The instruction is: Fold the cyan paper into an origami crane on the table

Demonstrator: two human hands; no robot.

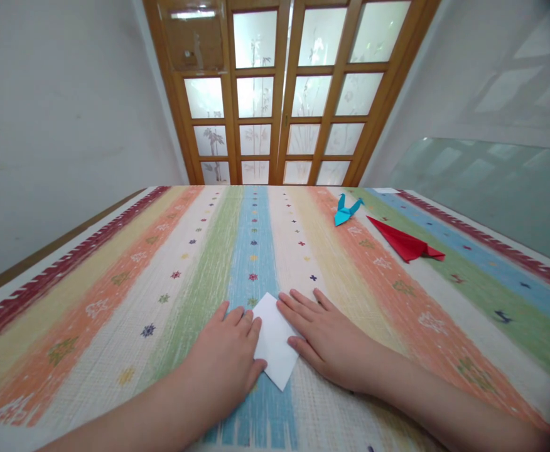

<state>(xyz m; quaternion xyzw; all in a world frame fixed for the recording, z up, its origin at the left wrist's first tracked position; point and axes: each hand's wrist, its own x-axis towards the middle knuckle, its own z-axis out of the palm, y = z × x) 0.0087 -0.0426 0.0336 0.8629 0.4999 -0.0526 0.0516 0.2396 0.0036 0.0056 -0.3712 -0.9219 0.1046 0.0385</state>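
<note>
A small white sheet of folded paper (275, 342) lies flat on the striped tablecloth, one corner pointing away from me and another toward me. On its left edge rests my left hand (232, 351), fingers stretched out and thumb near the lower left side. My right hand (326, 339) lies flat with spread fingers, its fingertips touching the paper's right edge. Neither hand grips the paper. Parts of both side edges are hidden under the fingers.
Farther back on the right sit a blue origami bird (345, 212) and a red folded paper plane (407, 242). The striped tablecloth (199, 251) covers the table. Beyond it stand wooden doors with glass panes (275, 100), with white walls at both sides.
</note>
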